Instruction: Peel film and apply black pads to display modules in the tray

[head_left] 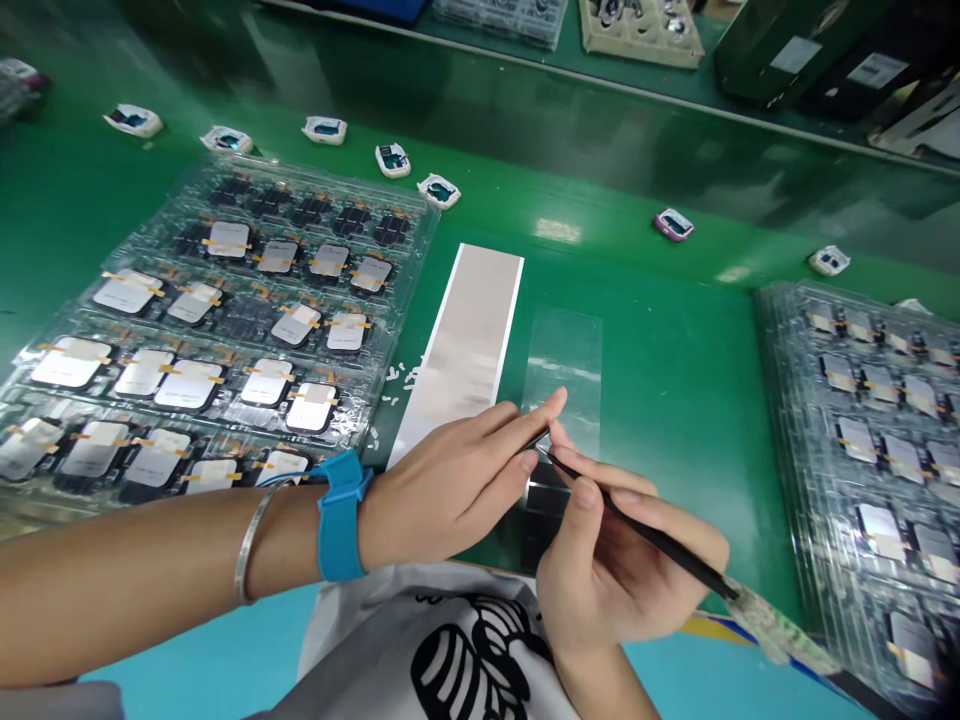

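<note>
My right hand (630, 560) is closed around black tweezers (652, 535), their rear end wrapped in taped material. The tips point left and meet the fingertips of my left hand (465, 470). Those left fingers are pinched together around something small and dark, mostly hidden. A blue wrist strap (341, 515) and a silver bangle (255, 540) are on the left arm. Beneath the fingers lies a clear film sheet (566, 345), with a dark glossy part at its near end. A long pale strip with white edges (476, 320) lies left of it, partly under my left hand.
At left, a clear plastic tray (409, 290) holds rows of square display parts. More stacked trays (780, 400) stand at right. Several white watch casings (325, 130) and a purple one (675, 225) line the back. White scraps (411, 375) lie beside the strip. A shelf (480, 50) runs above.
</note>
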Demonstrator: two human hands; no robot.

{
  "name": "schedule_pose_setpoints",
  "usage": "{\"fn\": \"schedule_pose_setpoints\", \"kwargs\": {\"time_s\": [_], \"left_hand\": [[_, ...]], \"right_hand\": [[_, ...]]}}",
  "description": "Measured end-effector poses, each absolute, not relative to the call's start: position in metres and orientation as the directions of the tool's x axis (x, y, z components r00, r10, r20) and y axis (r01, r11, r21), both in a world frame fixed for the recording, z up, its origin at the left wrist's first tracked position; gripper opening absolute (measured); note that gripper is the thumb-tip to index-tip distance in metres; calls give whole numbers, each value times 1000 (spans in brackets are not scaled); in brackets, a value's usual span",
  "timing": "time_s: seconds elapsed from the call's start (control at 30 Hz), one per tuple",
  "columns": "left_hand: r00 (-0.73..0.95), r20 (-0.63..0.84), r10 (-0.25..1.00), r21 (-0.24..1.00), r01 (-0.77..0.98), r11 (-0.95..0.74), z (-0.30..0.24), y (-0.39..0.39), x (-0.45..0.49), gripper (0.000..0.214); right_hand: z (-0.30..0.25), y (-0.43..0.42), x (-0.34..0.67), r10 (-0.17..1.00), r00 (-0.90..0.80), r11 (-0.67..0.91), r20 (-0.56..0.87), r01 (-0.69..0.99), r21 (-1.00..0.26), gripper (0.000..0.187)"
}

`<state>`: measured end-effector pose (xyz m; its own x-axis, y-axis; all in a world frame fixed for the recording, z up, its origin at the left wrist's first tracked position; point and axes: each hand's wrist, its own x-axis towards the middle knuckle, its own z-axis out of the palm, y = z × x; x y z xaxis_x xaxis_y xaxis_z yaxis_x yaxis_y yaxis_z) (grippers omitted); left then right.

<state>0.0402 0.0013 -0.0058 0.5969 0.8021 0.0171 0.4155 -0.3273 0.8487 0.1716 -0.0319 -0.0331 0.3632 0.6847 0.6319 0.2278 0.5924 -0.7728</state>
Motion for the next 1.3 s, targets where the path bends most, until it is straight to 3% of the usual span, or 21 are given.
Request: {"fn": "schedule_pose_setpoints", "kwargs": {"time_s": [0.73,1.3], "left_hand": [[591,20,806,829,441,-344,-6,3,39,51],[578,101,810,704,533,-468,-11,8,39,46]], "right_hand": [[-31,-32,172,683,363,593,634,231,-771,32],[-32,-31,170,675,374,615,636,191,-765,34]]}}
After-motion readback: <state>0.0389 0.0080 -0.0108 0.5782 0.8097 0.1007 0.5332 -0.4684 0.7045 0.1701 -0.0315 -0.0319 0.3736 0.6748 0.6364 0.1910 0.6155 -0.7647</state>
